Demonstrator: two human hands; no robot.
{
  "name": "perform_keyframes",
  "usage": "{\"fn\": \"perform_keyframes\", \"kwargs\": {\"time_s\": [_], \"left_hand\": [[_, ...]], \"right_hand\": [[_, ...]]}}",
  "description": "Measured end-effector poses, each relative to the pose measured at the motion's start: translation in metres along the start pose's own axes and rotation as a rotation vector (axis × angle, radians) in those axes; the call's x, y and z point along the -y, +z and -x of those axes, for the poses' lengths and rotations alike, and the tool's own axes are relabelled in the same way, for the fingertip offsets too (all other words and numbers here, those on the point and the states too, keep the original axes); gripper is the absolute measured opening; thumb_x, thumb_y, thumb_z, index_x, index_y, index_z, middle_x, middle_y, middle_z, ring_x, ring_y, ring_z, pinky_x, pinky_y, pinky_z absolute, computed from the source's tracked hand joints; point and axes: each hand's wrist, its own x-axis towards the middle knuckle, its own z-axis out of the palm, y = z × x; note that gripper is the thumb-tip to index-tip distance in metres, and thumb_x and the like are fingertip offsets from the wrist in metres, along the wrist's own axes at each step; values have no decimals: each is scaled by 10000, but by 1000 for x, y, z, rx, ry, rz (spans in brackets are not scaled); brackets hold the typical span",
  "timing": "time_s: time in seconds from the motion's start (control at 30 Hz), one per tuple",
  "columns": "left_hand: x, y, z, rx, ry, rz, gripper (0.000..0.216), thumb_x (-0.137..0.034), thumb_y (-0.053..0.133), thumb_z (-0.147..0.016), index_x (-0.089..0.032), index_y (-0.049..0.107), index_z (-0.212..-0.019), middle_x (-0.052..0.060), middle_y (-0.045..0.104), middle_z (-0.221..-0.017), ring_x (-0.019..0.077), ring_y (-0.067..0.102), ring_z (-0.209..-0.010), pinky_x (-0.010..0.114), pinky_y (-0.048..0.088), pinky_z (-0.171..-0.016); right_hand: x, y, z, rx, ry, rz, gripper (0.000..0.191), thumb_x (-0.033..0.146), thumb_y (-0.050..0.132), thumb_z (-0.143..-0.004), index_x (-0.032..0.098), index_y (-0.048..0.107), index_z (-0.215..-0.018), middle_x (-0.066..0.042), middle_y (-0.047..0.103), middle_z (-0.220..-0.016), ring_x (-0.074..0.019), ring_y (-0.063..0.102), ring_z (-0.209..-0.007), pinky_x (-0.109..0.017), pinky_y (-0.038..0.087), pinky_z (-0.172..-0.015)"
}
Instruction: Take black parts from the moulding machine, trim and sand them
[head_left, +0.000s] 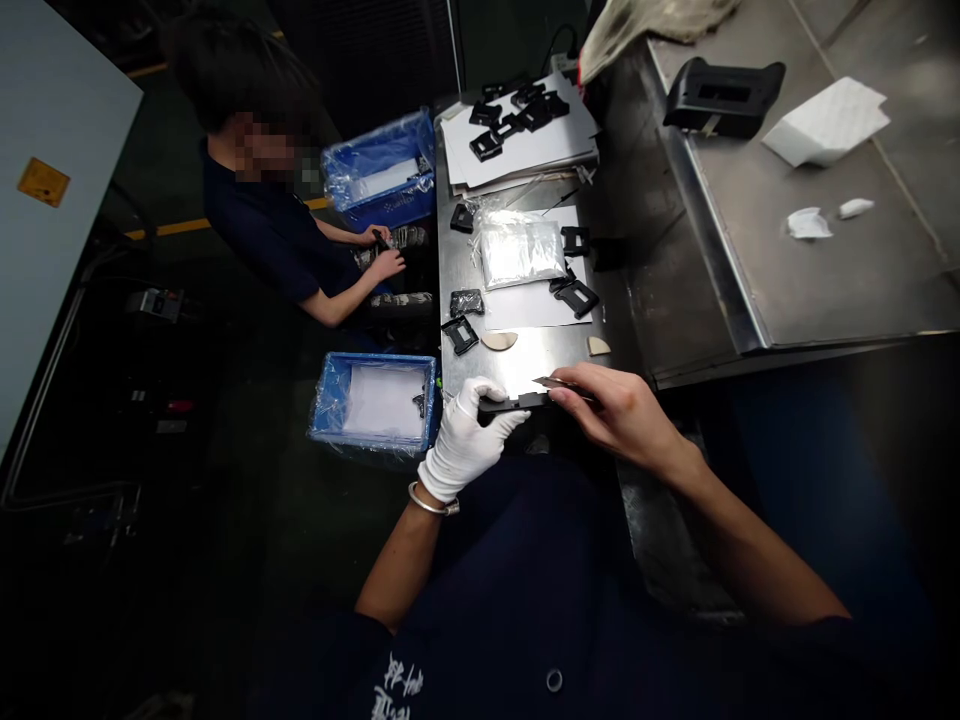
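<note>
My left hand [466, 440], in a white glove, is closed around a flat black plastic part [514, 403] above the near end of the metal table. The fingers of my bare right hand [619, 410] pinch a thin, dark blade-like tool [551, 382]. Its tip lies over the black part's upper edge; whether they touch I cannot tell. Past my hands lie a black plastic frame [460, 335] and a beige rounded piece [499, 341]. A second beige piece [598, 346] is at the table's right edge.
Shiny plastic packets [523, 252] lie mid-table, with several black frames [576, 297] around. More frames sit on a paper stack [480, 170] behind. A co-worker [281, 220] sits at left between two plastic-lined blue bins [322, 400]. A metal bench [847, 260] stands right.
</note>
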Motion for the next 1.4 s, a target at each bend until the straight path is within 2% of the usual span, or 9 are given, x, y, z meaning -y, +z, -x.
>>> {"fn": "perform_keyframes", "kwargs": {"time_s": [0.07, 0.17, 0.37, 0.5, 0.93, 1.17, 1.4], "left_hand": [[0, 0, 0, -4, 6, -2, 304, -355, 758, -842, -191, 540, -977, 33, 661, -896, 161, 682, -791, 291, 566, -725], [0, 1, 0, -33, 18, 4, 302, -339, 763, -843, -193, 540, -984, 24, 658, -894, 152, 681, -792, 281, 561, -731], [-5, 2, -3, -106, 37, -25, 290, -318, 764, -851, -187, 534, -968, 12, 645, -873, 134, 668, -764, 263, 545, -710], [-7, 1, -4, -100, 38, -41, 279, -316, 756, -858, -187, 532, -960, 16, 641, -874, 136, 663, -776, 267, 546, -718], [-6, 4, -3, -122, 60, -51, 293, -357, 746, -868, -183, 527, -957, 25, 658, -876, 142, 679, -782, 276, 563, -722], [-4, 4, -1, -128, 45, -63, 297, -347, 768, -847, -185, 539, -944, 23, 654, -869, 146, 678, -789, 280, 564, -735], [-6, 2, -3, -131, 94, -36, 288, -298, 779, -838, -178, 533, -926, 14, 634, -857, 130, 653, -767, 254, 544, -710]], "right_hand": [[6, 0, 2, 1, -24, 121, 191, 311, 547, -1011, 198, 626, -1143, -31, 720, -960, -148, 669, -773, -253, 453, -668], [19, 2, 5, -51, -13, 248, 171, 301, 545, -1009, 189, 626, -1110, -30, 712, -925, -131, 646, -697, -248, 433, -609], [29, 15, 8, -155, -16, 278, 147, 249, 581, -989, 194, 632, -1116, -40, 722, -1111, -123, 686, -798, -232, 454, -627], [27, 19, 9, -167, -31, 312, 151, 240, 593, -981, 205, 646, -1117, -34, 716, -1200, -120, 702, -842, -229, 461, -641], [27, 18, 10, -191, -62, 341, 171, 226, 600, -977, 195, 674, -1128, -39, 730, -1209, -139, 726, -876, -230, 482, -667], [26, 18, 11, -166, -41, 330, 182, 225, 591, -976, 208, 694, -1125, -45, 734, -1204, -143, 727, -865, -244, 475, -641], [26, 19, 11, -170, -50, 326, 179, 225, 597, -974, 205, 690, -1126, -38, 734, -1204, -135, 726, -860, -243, 467, -634]]}}
